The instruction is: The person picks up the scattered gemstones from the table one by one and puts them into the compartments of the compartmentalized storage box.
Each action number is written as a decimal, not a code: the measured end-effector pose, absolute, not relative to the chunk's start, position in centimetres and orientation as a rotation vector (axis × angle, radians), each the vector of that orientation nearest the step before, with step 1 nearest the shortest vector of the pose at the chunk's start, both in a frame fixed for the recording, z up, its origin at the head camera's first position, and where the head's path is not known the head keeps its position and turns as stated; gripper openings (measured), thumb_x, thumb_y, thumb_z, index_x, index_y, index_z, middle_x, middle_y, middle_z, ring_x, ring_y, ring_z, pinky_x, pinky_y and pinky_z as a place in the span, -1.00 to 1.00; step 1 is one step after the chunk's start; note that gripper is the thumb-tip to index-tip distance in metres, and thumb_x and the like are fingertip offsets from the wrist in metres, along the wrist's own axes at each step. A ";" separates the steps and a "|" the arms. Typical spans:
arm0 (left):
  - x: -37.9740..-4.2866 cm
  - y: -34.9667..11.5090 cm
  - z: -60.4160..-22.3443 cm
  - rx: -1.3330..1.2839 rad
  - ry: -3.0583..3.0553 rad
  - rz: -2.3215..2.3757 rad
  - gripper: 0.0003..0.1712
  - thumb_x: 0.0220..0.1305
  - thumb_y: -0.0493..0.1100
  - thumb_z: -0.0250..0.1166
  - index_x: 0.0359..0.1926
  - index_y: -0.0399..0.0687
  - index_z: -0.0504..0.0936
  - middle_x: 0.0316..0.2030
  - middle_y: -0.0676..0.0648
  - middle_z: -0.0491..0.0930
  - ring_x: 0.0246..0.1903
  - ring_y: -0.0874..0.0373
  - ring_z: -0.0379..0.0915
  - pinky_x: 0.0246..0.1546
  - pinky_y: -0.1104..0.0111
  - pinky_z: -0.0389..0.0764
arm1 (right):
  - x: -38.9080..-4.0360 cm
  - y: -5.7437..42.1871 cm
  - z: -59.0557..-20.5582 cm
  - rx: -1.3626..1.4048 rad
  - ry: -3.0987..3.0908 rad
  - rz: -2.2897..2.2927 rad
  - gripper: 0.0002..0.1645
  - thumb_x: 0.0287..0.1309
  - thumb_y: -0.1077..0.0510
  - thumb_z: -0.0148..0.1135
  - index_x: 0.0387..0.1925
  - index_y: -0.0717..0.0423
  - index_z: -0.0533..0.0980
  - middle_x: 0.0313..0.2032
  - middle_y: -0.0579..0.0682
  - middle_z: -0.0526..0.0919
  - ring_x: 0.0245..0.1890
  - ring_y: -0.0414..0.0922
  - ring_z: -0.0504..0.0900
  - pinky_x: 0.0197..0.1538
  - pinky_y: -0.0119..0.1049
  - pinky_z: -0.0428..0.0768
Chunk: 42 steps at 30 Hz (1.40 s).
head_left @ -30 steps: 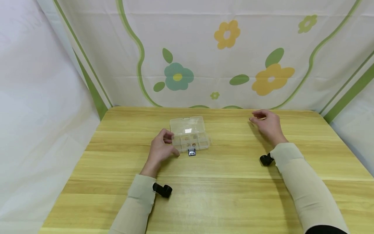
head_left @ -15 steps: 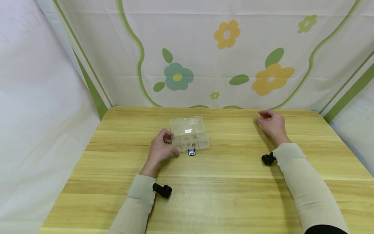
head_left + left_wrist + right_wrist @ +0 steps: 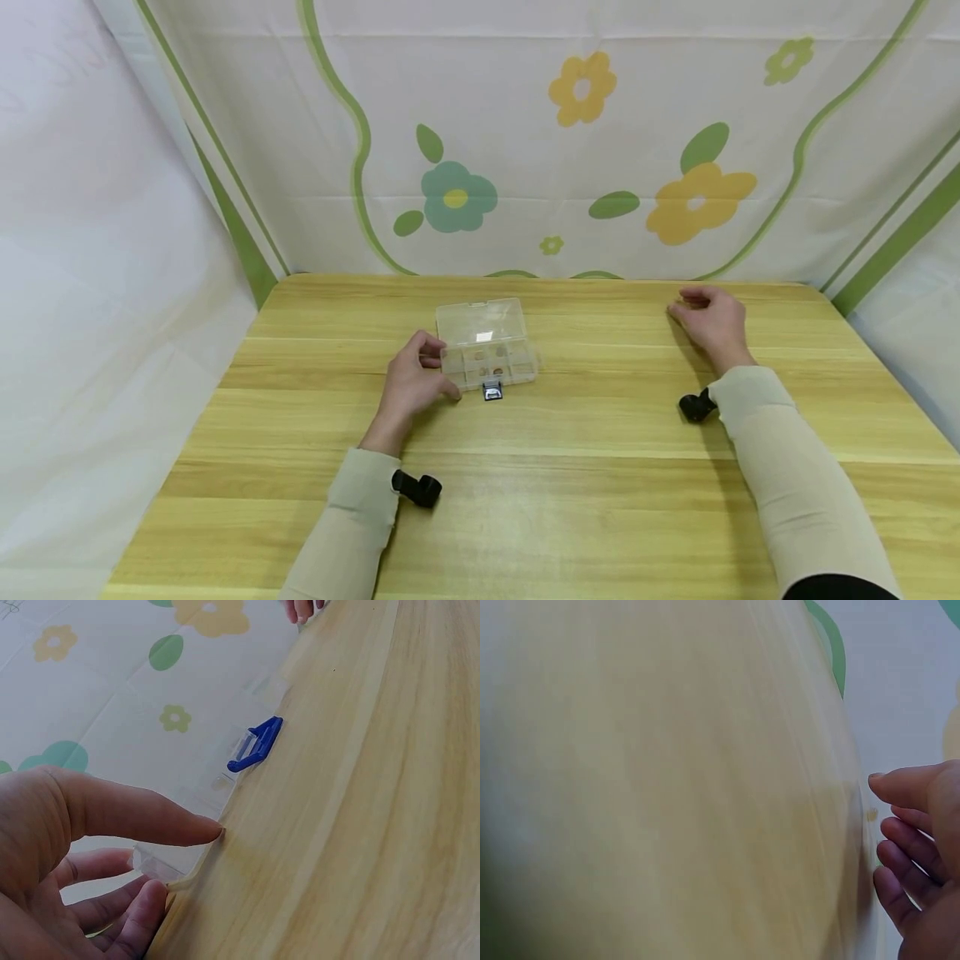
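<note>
A clear plastic compartment box [image 3: 487,362] stands on the table with its lid [image 3: 480,321] raised at the back. Small brownish pieces [image 3: 498,371] lie in some of its compartments, too small to identify. A dark blue latch [image 3: 259,744] hangs at the front edge. My left hand [image 3: 411,379] grips the box's left end, thumb at the front corner and fingers round the side. Far to the right, my right hand [image 3: 712,323] hovers near the table's back edge. Its fingers are loosely bent, thumb apart from them, and nothing shows between them in the right wrist view [image 3: 922,840].
The wooden table [image 3: 555,517] reaches back to a white curtain [image 3: 525,125] printed with flowers and green lines. More white cloth [image 3: 112,292] hangs at the left side. Each sleeve carries a small black wrist camera [image 3: 418,488].
My right hand has drifted to the right along the back of the table, away from the box. The left hand and the box have stayed put.
</note>
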State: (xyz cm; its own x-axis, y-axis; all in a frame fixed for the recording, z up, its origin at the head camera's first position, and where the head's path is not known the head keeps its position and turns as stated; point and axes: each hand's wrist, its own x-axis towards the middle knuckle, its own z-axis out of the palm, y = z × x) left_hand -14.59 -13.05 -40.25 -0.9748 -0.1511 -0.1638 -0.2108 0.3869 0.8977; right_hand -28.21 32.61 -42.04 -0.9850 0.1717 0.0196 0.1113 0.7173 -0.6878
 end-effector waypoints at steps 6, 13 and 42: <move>-14.6 -13.0 -40.4 -0.339 2.564 1.681 -0.18 -0.23 -0.57 0.58 0.14 -0.11 0.59 0.18 -0.20 0.62 0.17 -0.14 0.54 0.23 0.00 0.65 | -28.4 32.9 -42.0 -0.216 -2.854 1.084 -0.42 0.48 0.01 0.31 0.34 0.28 0.57 0.25 0.34 0.67 0.23 0.21 0.62 0.26 0.02 0.62; -14.6 -12.8 -40.5 -0.344 2.555 1.683 -0.17 -0.25 -0.57 0.59 0.14 -0.09 0.59 0.17 -0.17 0.63 0.16 -0.12 0.54 0.23 0.02 0.66 | -28.4 32.9 -41.9 -0.163 -2.887 1.019 -0.52 0.49 0.07 0.30 0.25 0.32 0.62 0.19 0.39 0.68 0.18 0.27 0.64 0.29 0.16 0.62; -14.6 -13.0 -40.6 -0.353 2.563 1.687 -0.16 -0.25 -0.56 0.58 0.16 -0.08 0.59 0.17 -0.18 0.63 0.16 -0.12 0.55 0.21 0.01 0.66 | -28.2 30.5 -41.7 -0.012 -2.888 0.987 -0.58 0.56 -0.01 0.19 0.10 0.23 0.69 0.01 0.28 0.71 -0.01 0.13 0.65 -0.03 -0.23 0.57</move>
